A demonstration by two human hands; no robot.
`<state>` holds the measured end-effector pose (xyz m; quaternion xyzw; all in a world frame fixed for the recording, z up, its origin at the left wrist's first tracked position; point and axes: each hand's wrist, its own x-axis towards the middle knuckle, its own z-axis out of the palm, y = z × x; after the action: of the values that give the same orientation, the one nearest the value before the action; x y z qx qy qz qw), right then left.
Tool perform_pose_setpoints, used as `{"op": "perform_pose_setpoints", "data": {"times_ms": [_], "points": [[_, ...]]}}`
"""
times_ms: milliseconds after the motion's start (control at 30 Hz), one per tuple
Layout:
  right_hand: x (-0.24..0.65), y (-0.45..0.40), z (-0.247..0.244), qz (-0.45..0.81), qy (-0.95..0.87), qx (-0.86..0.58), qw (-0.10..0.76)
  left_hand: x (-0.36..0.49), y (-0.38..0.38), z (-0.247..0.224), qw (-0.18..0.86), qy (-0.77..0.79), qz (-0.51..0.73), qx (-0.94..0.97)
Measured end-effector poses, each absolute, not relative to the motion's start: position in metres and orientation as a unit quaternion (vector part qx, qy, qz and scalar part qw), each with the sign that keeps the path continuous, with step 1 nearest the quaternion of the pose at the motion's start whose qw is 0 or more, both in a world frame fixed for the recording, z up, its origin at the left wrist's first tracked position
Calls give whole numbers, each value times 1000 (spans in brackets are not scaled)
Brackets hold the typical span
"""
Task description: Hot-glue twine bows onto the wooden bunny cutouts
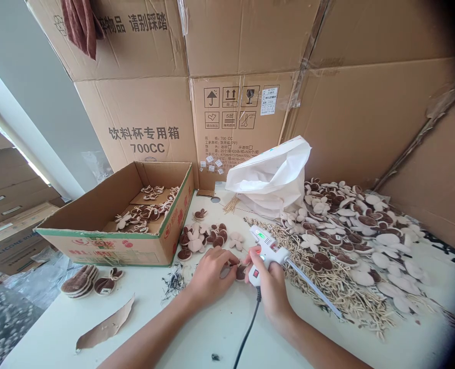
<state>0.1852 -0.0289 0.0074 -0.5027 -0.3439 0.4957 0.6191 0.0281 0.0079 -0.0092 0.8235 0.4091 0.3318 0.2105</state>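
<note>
My right hand [269,282] grips a white hot glue gun [268,253] with a lit display, and a long glue stick [314,287] runs out of its back end. Its black power cord [249,328] trails toward me. My left hand [210,274] pinches a small brown-and-cream mushroom-shaped piece [239,271] close to the gun's nozzle. Loose cut pieces [198,243] lie just beyond my left hand. To the right of my right hand is a heap of pale dried stems [337,279].
A large pile of similar pieces [350,230] spreads across the right of the white table [50,333]. A cardboard box [115,246] of finished pieces stands at left, beside a white sack [269,179]. Black fibres [173,283] and a brown leaf-like strip [106,323] lie near me.
</note>
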Motion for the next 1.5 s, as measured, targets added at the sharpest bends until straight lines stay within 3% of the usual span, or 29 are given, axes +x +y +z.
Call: {"op": "perform_pose_setpoints", "data": {"times_ms": [400,1500], "points": [[187,-23,-4,442,-329,-598,582,28,10,-10,198,409,332,827],[190,-21,-9,459,-352,-597,556,30,11,-9,146,419,304,843]]}}
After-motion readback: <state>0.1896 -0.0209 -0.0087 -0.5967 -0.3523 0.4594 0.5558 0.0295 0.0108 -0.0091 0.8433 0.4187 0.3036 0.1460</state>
